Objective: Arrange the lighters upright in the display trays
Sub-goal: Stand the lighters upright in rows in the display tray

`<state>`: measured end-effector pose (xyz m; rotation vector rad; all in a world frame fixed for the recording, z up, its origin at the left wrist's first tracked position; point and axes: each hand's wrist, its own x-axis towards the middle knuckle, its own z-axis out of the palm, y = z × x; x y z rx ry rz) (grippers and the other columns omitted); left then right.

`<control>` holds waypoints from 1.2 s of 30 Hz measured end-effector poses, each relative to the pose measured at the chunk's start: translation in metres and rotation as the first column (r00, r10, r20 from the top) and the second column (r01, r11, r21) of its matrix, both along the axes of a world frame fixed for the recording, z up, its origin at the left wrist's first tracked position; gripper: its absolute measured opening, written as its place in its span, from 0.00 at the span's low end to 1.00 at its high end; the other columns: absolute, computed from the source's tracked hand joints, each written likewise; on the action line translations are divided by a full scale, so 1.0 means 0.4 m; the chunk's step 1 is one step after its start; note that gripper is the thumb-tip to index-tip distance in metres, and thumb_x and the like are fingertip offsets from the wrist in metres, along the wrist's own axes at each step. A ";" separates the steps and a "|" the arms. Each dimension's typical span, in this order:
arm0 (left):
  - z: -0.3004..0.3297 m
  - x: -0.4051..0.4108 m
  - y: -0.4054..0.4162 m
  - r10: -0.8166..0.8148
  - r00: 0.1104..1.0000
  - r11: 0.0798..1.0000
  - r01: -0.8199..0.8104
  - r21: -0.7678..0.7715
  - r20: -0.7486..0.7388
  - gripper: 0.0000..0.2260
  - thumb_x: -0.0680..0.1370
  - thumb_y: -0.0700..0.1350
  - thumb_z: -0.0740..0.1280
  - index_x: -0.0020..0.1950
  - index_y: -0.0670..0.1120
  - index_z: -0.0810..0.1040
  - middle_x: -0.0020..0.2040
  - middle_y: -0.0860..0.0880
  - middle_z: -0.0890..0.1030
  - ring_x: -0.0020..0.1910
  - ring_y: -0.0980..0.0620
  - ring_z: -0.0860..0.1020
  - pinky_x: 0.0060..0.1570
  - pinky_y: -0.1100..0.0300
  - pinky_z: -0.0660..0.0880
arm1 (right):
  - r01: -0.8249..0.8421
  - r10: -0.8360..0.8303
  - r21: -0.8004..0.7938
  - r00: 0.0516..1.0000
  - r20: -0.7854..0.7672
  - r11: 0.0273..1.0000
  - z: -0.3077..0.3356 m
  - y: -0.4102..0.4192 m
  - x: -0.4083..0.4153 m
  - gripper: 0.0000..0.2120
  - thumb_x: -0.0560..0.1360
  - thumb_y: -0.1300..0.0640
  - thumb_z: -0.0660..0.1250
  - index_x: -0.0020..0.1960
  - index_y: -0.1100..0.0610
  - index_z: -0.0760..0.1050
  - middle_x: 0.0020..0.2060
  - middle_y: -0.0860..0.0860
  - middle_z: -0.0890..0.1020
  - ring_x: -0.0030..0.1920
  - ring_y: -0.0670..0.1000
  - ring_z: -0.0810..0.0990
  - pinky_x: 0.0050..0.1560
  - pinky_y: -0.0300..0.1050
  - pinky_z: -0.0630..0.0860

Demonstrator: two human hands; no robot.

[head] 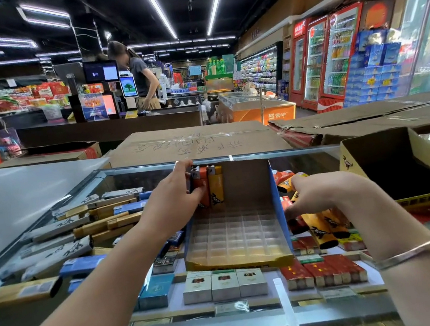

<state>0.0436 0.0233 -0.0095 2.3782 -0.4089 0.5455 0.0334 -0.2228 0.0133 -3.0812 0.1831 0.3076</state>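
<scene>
A cardboard display tray [278, 203] with a clear slotted insert [236, 237] stands on the glass counter. An orange lighter [203, 189] and a yellow lighter [216, 186] stand upright in its back-left corner. My left hand [174, 196] grips the upright lighters there, fingers over their tops and thumb against the orange one. My right hand [321, 191] reaches into a loose pile of orange and yellow lighters [321, 226] lying flat right of the tray, fingers curled around some of them.
A second, empty yellow display box [403, 162] sits at the right. Cigarette packs and cartons [78, 228] lie under the glass counter top. Large cardboard boxes [194, 143] stand behind. A person stands at the far checkout counter [108, 125].
</scene>
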 end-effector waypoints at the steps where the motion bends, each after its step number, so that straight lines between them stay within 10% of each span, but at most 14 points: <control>1: 0.000 -0.001 0.000 0.004 1.000 1.000 -0.004 0.003 0.003 0.25 0.77 0.48 0.65 0.71 0.49 0.60 0.62 0.46 0.75 0.56 0.48 0.76 0.52 0.56 0.74 | -0.010 0.010 0.003 1.000 0.014 1.000 -0.005 0.005 0.005 0.43 0.67 0.34 0.68 0.73 0.52 0.56 0.68 0.53 0.70 0.62 0.55 0.73 0.50 0.46 0.71; 8: 0.000 -0.004 -0.001 0.017 1.000 1.000 -0.017 -0.009 0.021 0.25 0.77 0.47 0.65 0.72 0.48 0.61 0.62 0.46 0.75 0.55 0.50 0.76 0.50 0.60 0.71 | -0.042 0.016 0.238 0.994 0.111 0.970 -0.027 0.007 0.031 0.36 0.69 0.54 0.73 0.69 0.50 0.56 0.50 0.51 0.76 0.43 0.48 0.76 0.30 0.39 0.69; 14: 0.002 -0.005 -0.002 0.019 1.000 1.000 -0.019 -0.008 0.002 0.25 0.77 0.48 0.66 0.71 0.49 0.61 0.62 0.46 0.75 0.55 0.50 0.75 0.51 0.58 0.72 | -0.089 -0.015 0.485 0.978 0.208 0.870 -0.030 -0.001 0.041 0.21 0.69 0.61 0.71 0.57 0.53 0.67 0.44 0.53 0.76 0.43 0.51 0.78 0.39 0.44 0.78; 20: 0.002 -0.015 -0.022 0.008 1.000 1.000 -0.008 0.005 -0.029 0.27 0.76 0.53 0.65 0.72 0.52 0.59 0.66 0.48 0.72 0.57 0.49 0.74 0.55 0.54 0.73 | -0.205 -0.193 0.953 0.949 0.249 0.222 0.053 -0.007 -0.006 0.11 0.68 0.62 0.70 0.48 0.56 0.74 0.40 0.57 0.76 0.33 0.51 0.76 0.26 0.41 0.73; 24: 0.006 -0.024 -0.040 -0.004 1.000 0.999 0.003 0.036 0.024 0.28 0.75 0.58 0.63 0.72 0.53 0.60 0.68 0.50 0.66 0.65 0.49 0.67 0.62 0.52 0.68 | -0.226 0.075 0.971 0.970 0.232 -0.079 0.072 0.022 -0.040 0.14 0.64 0.60 0.70 0.46 0.61 0.72 0.30 0.53 0.73 0.22 0.48 0.71 0.20 0.37 0.69; 31: 0.078 -0.098 -0.061 -0.440 0.896 0.808 0.425 -0.408 0.062 0.14 0.72 0.57 0.64 0.56 0.60 0.76 0.48 0.55 0.81 0.50 0.53 0.80 0.52 0.52 0.78 | -0.228 0.447 0.963 0.883 0.141 0.147 0.066 0.084 -0.068 0.07 0.65 0.55 0.71 0.43 0.56 0.80 0.29 0.51 0.77 0.25 0.45 0.75 0.24 0.36 0.73; 36: 0.091 -0.102 -0.046 -0.680 0.733 0.603 0.538 -0.589 -0.027 0.14 0.69 0.45 0.70 0.54 0.54 0.81 0.47 0.47 0.83 0.47 0.49 0.81 0.47 0.62 0.77 | -0.184 0.521 0.982 0.843 0.133 0.047 0.058 0.088 -0.062 0.06 0.69 0.57 0.69 0.45 0.58 0.79 0.30 0.53 0.75 0.24 0.46 0.73 0.23 0.36 0.71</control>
